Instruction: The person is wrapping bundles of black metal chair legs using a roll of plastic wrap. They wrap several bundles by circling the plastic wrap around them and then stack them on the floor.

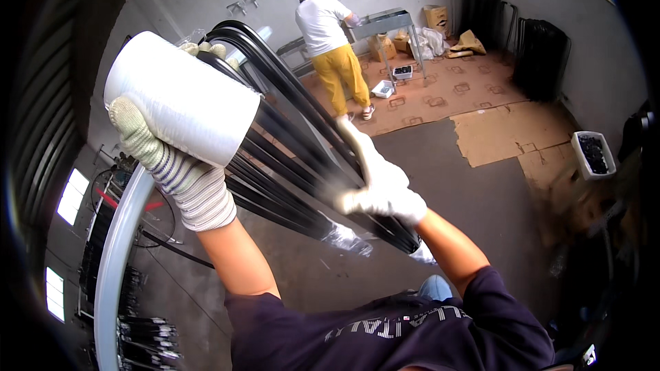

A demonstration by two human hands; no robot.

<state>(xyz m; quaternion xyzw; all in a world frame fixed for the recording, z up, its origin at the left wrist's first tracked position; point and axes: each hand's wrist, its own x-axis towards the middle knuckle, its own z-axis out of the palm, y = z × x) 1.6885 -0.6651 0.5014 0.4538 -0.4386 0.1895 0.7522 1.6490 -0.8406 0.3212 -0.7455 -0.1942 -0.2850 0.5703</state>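
My left hand (189,182), in a striped knit glove, holds a large roll of white stretch film (182,99), tilted beside a bundle of bent black tubes (289,158). Gloved fingertips show past the far side of the roll. Across the lower part of the bundle lies my right hand (378,182), in a white glove, its fingers and thumb on either side of the tubes; it is partly smeared by motion. Clear film wraps (347,239) cover the near ends of the tubes.
A pale curved rail (113,261) rises at the left, near racked black tubes (148,336). Another person (330,41) stands at a metal bench (385,22) at the back. Cardboard (509,130) lies on the floor; a white bin of black parts (592,154) stands right.
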